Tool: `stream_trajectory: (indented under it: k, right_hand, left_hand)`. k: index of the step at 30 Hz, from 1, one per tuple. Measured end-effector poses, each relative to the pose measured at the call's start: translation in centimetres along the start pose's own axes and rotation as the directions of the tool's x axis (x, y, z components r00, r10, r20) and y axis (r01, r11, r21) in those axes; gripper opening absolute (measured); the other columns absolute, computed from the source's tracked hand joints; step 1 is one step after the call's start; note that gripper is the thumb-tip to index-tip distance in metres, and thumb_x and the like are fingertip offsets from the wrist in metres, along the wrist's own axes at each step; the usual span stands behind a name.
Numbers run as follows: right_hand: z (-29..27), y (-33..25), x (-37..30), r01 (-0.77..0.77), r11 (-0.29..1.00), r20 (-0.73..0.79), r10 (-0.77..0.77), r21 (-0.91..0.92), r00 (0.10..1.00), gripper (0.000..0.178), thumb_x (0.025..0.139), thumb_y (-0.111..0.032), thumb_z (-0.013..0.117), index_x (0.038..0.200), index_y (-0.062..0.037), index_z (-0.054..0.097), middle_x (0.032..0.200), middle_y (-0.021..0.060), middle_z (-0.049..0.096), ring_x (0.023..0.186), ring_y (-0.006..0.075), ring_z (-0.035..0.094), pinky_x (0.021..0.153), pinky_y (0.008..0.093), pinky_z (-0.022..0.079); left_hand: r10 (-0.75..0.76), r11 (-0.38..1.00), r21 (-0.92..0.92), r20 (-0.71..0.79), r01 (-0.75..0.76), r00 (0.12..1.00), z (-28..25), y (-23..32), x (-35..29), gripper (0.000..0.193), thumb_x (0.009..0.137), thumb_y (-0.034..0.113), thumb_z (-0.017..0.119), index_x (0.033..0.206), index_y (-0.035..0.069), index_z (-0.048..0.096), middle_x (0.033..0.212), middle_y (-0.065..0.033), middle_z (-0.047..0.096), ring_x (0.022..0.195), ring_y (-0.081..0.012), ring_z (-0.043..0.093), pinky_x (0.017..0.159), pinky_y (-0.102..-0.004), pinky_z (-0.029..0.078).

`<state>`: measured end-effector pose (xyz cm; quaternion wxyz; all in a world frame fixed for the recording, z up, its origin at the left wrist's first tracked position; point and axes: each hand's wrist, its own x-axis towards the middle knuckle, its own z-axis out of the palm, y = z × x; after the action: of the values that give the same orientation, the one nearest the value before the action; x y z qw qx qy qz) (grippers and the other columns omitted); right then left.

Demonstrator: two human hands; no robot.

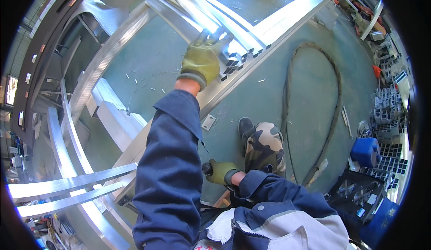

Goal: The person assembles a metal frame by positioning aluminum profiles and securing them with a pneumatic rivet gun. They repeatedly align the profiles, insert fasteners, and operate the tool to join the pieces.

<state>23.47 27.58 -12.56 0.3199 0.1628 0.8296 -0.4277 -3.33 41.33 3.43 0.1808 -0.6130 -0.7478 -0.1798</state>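
Note:
My left hand [201,61], in a yellow-green work glove, reaches forward over a bundle of silvery square metal tubes [244,39]. Its fingers are spread and lie on or just over the tubes; glare hides the exact contact. The tubes' open ends rest on a long metal beam [287,23] of a frame. Close to my body, my right hand [221,172], gloved alike, is closed around something dark with a rounded end [207,168], whose kind I cannot make out. Below the beam, a small metal plate with holes [208,122] lies on the floor.
Curved metal profiles [67,189] and a frame beam [114,41] stand at left. A thick looped cable [337,84] lies on the green floor [314,115] to the right. Beyond it are a blue jerrycan [364,151], a black fan unit [359,191] and stacked tubes [390,158].

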Motion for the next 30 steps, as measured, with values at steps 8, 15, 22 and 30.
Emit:
stream_trajectory:
  k: [8, 15, 22, 30]
  right_hand:
    - [-2.7, -0.6, -3.3, 0.05, 0.996, -0.054, -0.055, -0.077, 0.997, 0.066, 0.088, -0.044, 0.068, 0.134, 0.0014, 0.056, 0.118, 0.0244, 0.073, 0.106, 0.0427, 0.072, 0.091, 0.0512, 0.056]
    - [-9.4, -2.0, -8.1, 0.248, 0.969, -0.502, -0.221, -0.013, 0.836, 0.05, 0.099, -0.044, 0.061, 0.137, -0.0113, 0.061, 0.109, 0.0194, 0.075, 0.1, 0.0412, 0.072, 0.087, 0.0511, 0.056]
    - [-18.0, -4.1, -11.9, 0.717, 0.677, -0.931, -0.135, 0.163, 0.339, 0.056, 0.095, -0.019, 0.08, 0.146, -0.0086, 0.061, 0.109, 0.0088, 0.072, 0.079, 0.012, 0.068, 0.071, 0.0289, 0.057]
    - [-17.9, -3.0, -13.1, 0.545, 0.779, -0.913, -0.403, -0.311, 0.055, 0.028, 0.088, -0.02, 0.083, 0.113, -0.009, 0.078, 0.099, 0.0128, 0.075, 0.087, 0.0276, 0.073, 0.075, 0.0336, 0.058]
  left_hand:
    - [0.204, 0.974, -0.083, -0.083, -0.211, 0.975, -1.6, -1.2, 1.6, 0.026, 0.083, 0.003, 0.072, 0.105, 0.016, 0.079, 0.108, -0.004, 0.072, 0.105, -0.032, 0.067, 0.092, -0.045, 0.055]
    - [0.072, 0.994, -0.064, -0.163, -0.083, 0.984, -7.3, 1.8, -3.5, 0.044, 0.079, -0.007, 0.066, 0.112, 0.019, 0.081, 0.113, -0.0035, 0.073, 0.111, -0.0318, 0.067, 0.095, -0.0426, 0.057]
    - [0.005, 0.981, -0.193, -0.127, -0.029, 0.992, -10.0, 6.1, -8.2, 0.059, 0.071, -0.011, 0.061, 0.121, 0.016, 0.079, 0.124, -0.0071, 0.075, 0.106, -0.0331, 0.069, 0.094, -0.0426, 0.057]
    - [-0.028, 0.919, -0.394, -0.11, -0.017, 0.993, -11.0, 9.9, -9.0, 0.059, 0.067, -0.011, 0.067, 0.12, 0.013, 0.077, 0.122, -0.0083, 0.075, 0.104, -0.0331, 0.069, 0.092, -0.0419, 0.056]
